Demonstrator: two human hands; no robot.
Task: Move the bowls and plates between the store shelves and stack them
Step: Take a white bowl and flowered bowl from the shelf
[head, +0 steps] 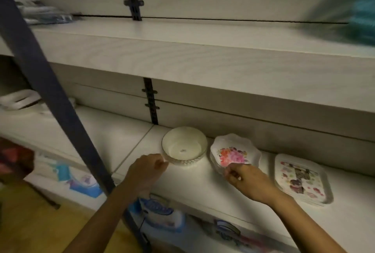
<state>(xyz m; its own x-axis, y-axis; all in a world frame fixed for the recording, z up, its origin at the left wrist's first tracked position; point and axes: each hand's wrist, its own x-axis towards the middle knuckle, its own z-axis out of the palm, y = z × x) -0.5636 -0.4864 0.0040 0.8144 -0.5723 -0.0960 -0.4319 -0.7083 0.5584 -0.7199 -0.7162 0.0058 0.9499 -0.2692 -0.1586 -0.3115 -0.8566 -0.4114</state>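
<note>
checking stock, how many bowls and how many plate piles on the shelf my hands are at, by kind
white bowl: 1
scalloped floral plate pile: 1
rectangular floral plate pile: 1
Total: 3

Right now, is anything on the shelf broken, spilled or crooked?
No, nothing stands out. The bowl sits upright on the shelf, the flower plate and the trays lie flat beside it. The left hand pinches the bowl's rim, the right hand the flower plate's edge.

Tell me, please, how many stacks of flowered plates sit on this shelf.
2: a scalloped stack right of the white bowl, pinched by the right hand, and a rectangular stack further right. Plates per stack unclear.
</note>
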